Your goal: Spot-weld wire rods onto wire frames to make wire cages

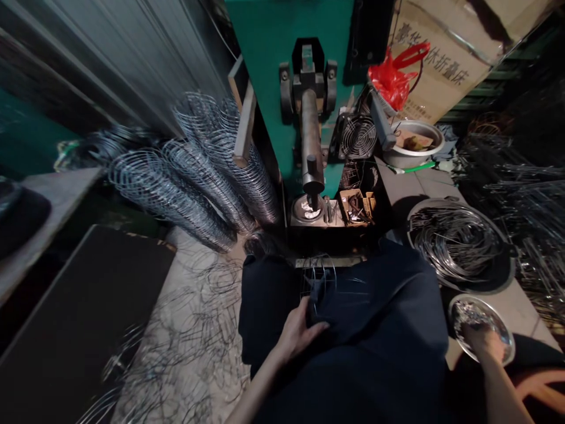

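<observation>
My left hand (301,331) rests over the dark cloth on my lap, thumb and fingers apart, close to a thin wire frame (322,280) that lies across the lap. Whether it touches the frame's wires is unclear. At the right, my right hand (485,343) reaches into a metal bowl (508,353) of small shiny pieces; its fingertips are hidden among them. Ahead of my knees stands a green machine (260,29) with a round metal arm (311,138) pointing toward me.
Stacked wire coils (176,188) lean at the left, with loose wire rings (189,330) on the floor. A black basin (459,244) of wire rods, a white bowl (412,154), a small fan (356,136) and a cardboard box (441,65) stand at the right.
</observation>
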`<action>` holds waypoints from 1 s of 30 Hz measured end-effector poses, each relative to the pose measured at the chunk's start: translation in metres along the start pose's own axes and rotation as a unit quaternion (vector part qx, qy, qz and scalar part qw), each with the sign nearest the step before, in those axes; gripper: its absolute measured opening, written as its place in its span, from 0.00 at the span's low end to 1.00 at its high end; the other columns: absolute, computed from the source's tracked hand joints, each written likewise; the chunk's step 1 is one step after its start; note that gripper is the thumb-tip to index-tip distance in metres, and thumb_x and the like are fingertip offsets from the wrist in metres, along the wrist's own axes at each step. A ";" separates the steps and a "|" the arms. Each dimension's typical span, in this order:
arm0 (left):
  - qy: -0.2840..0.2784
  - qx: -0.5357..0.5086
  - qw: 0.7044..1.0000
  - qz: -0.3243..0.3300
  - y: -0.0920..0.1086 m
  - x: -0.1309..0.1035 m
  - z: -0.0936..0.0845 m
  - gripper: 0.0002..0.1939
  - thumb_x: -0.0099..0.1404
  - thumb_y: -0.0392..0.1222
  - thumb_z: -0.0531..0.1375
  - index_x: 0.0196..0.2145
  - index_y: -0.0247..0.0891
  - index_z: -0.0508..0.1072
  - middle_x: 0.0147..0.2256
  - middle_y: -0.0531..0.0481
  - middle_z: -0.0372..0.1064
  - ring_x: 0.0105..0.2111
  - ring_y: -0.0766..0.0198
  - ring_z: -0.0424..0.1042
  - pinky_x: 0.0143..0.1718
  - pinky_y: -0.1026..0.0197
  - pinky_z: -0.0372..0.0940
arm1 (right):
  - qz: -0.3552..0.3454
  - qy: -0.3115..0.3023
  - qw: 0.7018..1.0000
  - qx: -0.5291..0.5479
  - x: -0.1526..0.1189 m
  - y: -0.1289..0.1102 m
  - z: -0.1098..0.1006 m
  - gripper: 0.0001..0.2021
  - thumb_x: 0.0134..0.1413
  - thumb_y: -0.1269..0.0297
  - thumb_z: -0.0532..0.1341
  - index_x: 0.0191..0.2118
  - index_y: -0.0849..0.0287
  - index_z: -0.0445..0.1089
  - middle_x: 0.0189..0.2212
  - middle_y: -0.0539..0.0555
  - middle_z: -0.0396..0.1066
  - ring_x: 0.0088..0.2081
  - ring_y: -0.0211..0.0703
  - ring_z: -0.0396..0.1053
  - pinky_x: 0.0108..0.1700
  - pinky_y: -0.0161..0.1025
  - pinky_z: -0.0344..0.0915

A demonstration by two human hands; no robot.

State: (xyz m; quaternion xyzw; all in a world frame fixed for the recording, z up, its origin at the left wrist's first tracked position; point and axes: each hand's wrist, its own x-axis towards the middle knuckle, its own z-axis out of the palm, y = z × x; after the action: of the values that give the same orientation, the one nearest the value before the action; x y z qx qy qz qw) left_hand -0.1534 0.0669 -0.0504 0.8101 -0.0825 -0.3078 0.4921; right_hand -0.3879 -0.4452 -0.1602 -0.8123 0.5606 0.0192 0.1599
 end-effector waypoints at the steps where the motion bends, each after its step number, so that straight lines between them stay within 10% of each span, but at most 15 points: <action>1: 0.026 -0.037 0.999 0.000 0.000 0.004 0.002 0.29 0.52 0.50 0.69 0.49 0.39 0.70 0.36 0.48 0.74 0.35 0.57 0.72 0.37 0.59 0.65 | 0.014 0.013 1.000 -0.002 0.001 0.000 -0.003 0.20 0.35 0.47 0.61 0.13 0.49 0.49 0.08 0.47 0.46 0.13 0.60 0.62 0.25 0.61 0.64; 8: 0.168 -0.296 0.940 -0.015 0.014 0.042 -0.001 0.33 0.52 0.50 0.70 0.53 0.33 0.69 0.26 0.57 0.66 0.21 0.71 0.65 0.27 0.65 0.64 | -0.007 0.064 0.996 0.070 0.002 -0.047 -0.030 0.10 0.38 0.52 0.60 0.20 0.50 0.62 0.11 0.52 0.58 0.15 0.57 0.62 0.26 0.58 0.66; 13: 0.204 -0.327 0.922 0.029 0.030 0.055 -0.012 0.36 0.52 0.50 0.70 0.56 0.33 0.68 0.26 0.58 0.65 0.20 0.73 0.62 0.24 0.66 0.65 | -0.257 0.015 0.933 0.252 -0.042 -0.199 -0.068 0.20 0.51 0.46 0.62 0.40 0.58 0.75 0.37 0.59 0.77 0.40 0.57 0.74 0.46 0.51 0.70; 19: 0.220 -0.303 0.926 0.040 0.044 0.052 -0.019 0.38 0.53 0.50 0.70 0.58 0.35 0.67 0.28 0.57 0.66 0.22 0.72 0.64 0.25 0.67 0.63 | -0.574 -0.069 0.768 0.276 -0.126 -0.360 -0.098 0.10 0.65 0.60 0.58 0.45 0.54 0.75 0.42 0.55 0.76 0.45 0.49 0.72 0.50 0.46 0.68; 22: 0.230 -0.290 0.928 0.038 0.047 0.050 -0.023 0.37 0.53 0.51 0.70 0.58 0.35 0.67 0.28 0.57 0.66 0.23 0.72 0.63 0.26 0.68 0.62 | -0.634 -0.085 0.726 0.252 -0.145 -0.390 -0.090 0.09 0.63 0.67 0.56 0.41 0.56 0.75 0.37 0.55 0.76 0.44 0.49 0.72 0.47 0.45 0.68; 30: 0.243 -0.261 0.933 0.052 0.045 0.054 -0.035 0.36 0.53 0.51 0.70 0.57 0.36 0.69 0.25 0.59 0.60 0.24 0.71 0.60 0.26 0.68 0.61 | -0.628 -0.106 0.737 0.228 -0.140 -0.405 -0.072 0.11 0.57 0.72 0.56 0.38 0.56 0.75 0.37 0.54 0.76 0.44 0.49 0.72 0.47 0.46 0.65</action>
State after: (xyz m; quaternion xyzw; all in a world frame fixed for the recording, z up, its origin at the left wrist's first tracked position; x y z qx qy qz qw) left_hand -0.0823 0.0474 -0.0236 0.6980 0.0808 -0.0858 0.7063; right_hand -0.0792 -0.2096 0.0342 -0.9120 -0.1095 -0.1278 0.3742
